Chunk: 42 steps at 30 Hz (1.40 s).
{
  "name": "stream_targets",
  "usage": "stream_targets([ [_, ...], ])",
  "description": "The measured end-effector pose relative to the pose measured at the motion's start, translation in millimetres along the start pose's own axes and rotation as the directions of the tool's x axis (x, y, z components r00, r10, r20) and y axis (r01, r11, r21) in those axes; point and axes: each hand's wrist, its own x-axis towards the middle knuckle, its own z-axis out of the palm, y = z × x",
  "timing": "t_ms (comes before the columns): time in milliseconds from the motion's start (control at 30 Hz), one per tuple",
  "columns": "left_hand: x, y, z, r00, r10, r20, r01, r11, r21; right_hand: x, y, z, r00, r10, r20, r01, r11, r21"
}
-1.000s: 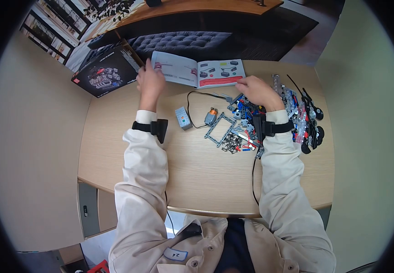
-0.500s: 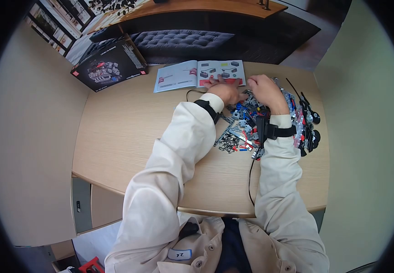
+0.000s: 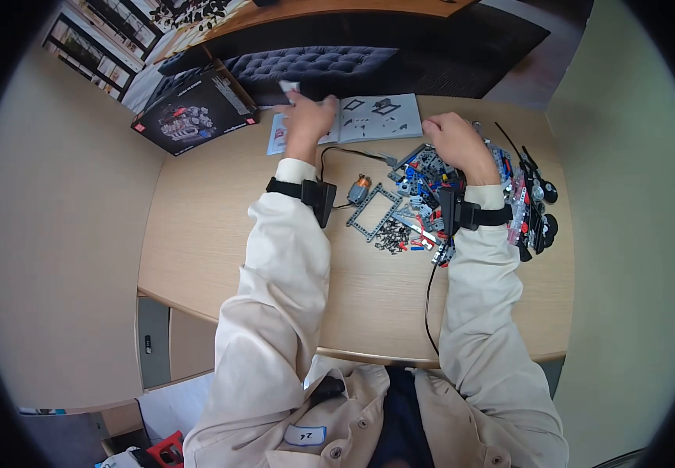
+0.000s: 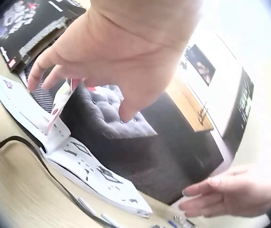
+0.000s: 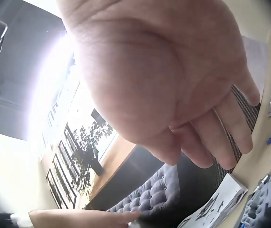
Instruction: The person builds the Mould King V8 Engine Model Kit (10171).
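An instruction booklet [image 3: 381, 117] lies spread at the back of the desk; its right-hand page has drawings of a grey frame and small parts. Over its left half is my left hand [image 3: 307, 125], fingers spread. A raised page [image 4: 62, 100] stands up bent against those fingers, its lower part curving into the spine. Just off the booklet's right edge hovers my right hand [image 3: 459, 148], above a heap of building-set parts [image 3: 425, 178]. Its palm and loosely extended fingers [image 5: 220, 137] show in the right wrist view, holding nothing.
A black product box [image 3: 189, 113] stands at the back left. Mid-desk are a grey and orange motor [image 3: 360, 189] with a black cable and a grey rectangular frame [image 3: 374, 212]. Small black pins [image 3: 392, 236] lie in front, and bagged parts with black wheels [image 3: 538, 199] on the right.
My left hand went from the booklet's left edge across to its right page, then back left with a page. The right page now shows different drawings. My right hand moved slightly off the booklet's edge.
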Motion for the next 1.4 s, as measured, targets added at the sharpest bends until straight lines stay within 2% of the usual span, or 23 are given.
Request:
stream_targets([
  [67,-26.3,15.1,-11.2,0.907,-0.056,-0.418,0.134,0.978,0.159,-0.9,-0.8,-0.2,1.000,-0.002,-0.019,0.002,1.000,0.023],
  [100,-31.8,18.2,-16.2,0.907,-0.053,-0.417,0.132,0.978,0.162,-1.7,-2.3,-0.6,1.000,0.000,-0.020,0.000,1.000,0.027],
  [167,-41.9,24.6,-25.3,0.971,0.178,-0.156,-0.134,0.956,0.260,-3.2,-5.5,-1.4,0.999,0.032,-0.012,-0.032,0.999,0.013],
  [200,-47.5,30.2,-24.5,0.972,0.177,-0.156,-0.133,0.957,0.259,-3.6,-5.1,-1.4,0.999,0.033,-0.011,-0.033,0.999,0.012],
  [233,-53.5,38.9,-18.3,0.973,0.231,0.006,-0.220,0.917,0.331,-3.5,-4.0,-1.2,1.000,0.027,-0.007,-0.027,1.000,0.011],
  [267,-58.9,47.0,-12.7,0.948,0.267,0.170,-0.314,0.868,0.386,-3.3,-3.1,-0.9,1.000,0.021,-0.002,-0.021,1.000,0.010],
  [333,-59.8,53.1,0.6,0.827,0.322,0.462,-0.431,0.890,0.151,-2.0,3.5,2.7,1.000,-0.016,-0.022,0.016,1.000,0.012],
  [367,-63.2,52.8,9.8,0.828,0.320,0.460,-0.428,0.892,0.149,-1.4,7.7,4.1,0.998,-0.050,-0.042,0.051,0.999,0.017],
  [433,-73.5,50.0,22.4,0.739,0.446,0.505,-0.556,0.827,0.083,-1.0,10.5,3.4,0.998,-0.055,-0.039,0.055,0.998,0.013],
  [600,-90.2,44.7,2.8,0.757,0.482,0.441,-0.522,0.852,-0.036,-3.2,4.1,2.3,0.999,-0.037,0.018,0.036,0.998,0.047],
  [667,-94.9,33.7,-15.5,0.771,0.499,0.395,-0.514,0.854,-0.075,-6.0,4.2,6.8,0.979,-0.188,-0.083,0.192,0.980,0.052],
  [767,-97.5,3.4,-45.9,0.812,0.515,0.275,-0.503,0.856,-0.117,-6.6,0.6,11.0,0.971,-0.227,-0.075,0.232,0.971,0.060],
  [800,-98.0,-8.9,-55.4,0.847,0.475,0.237,-0.440,0.878,-0.187,-7.5,-4.7,7.4,0.972,-0.226,-0.070,0.230,0.971,0.062],
  [867,-102.8,-31.5,-70.8,0.883,0.425,0.201,-0.372,0.892,-0.257,-9.1,-19.9,-2.5,0.978,-0.093,0.185,0.098,0.995,-0.021],
  [933,-114.3,-50.6,-79.2,0.940,0.273,0.207,-0.198,0.926,-0.323,-13.8,-25.2,1.9,0.980,-0.116,0.162,0.115,0.993,0.016],
  [967,-120.3,-56.6,-78.7,0.940,0.271,0.205,-0.196,0.926,-0.324,-16.0,-28.1,3.4,0.982,-0.137,0.133,0.131,0.990,0.051],
  [1033,-131.7,-66.5,-78.6,0.961,0.193,0.198,-0.178,0.980,-0.089,-18.8,-32.0,10.2,0.978,-0.170,0.125,0.171,0.985,0.001],
  [1067,-133.2,-72.2,-74.5,0.962,0.190,0.195,-0.175,0.980,-0.093,-20.1,-34.1,12.9,0.973,-0.202,0.114,0.209,0.977,-0.049],
  [1133,-136.9,-79.0,-64.0,0.947,0.263,0.187,-0.274,0.961,0.037,-28.3,-54.6,9.6,0.975,-0.173,0.142,0.184,0.981,-0.065],
  [1200,-137.8,-82.4,-58.6,0.952,0.249,0.176,-0.260,0.965,0.044,-39.1,-62.9,8.2,0.976,-0.139,0.166,0.155,0.984,-0.083],
  [1267,-139.0,-82.5,-57.6,0.958,0.237,0.163,-0.248,0.967,0.051,-48.2,-63.6,8.7,0.955,-0.276,0.108,0.287,0.951,-0.111],
  [1367,-143.6,-77.8,-60.0,0.965,0.213,0.152,-0.223,0.973,0.056,-60.6,-58.9,8.6,0.958,-0.280,0.059,0.284,0.957,-0.061],
  [1400,-148.5,-73.6,-59.9,0.970,0.225,0.087,-0.230,0.971,0.061,-64.8,-60.3,5.0,0.959,-0.278,0.058,0.282,0.957,-0.066],
])
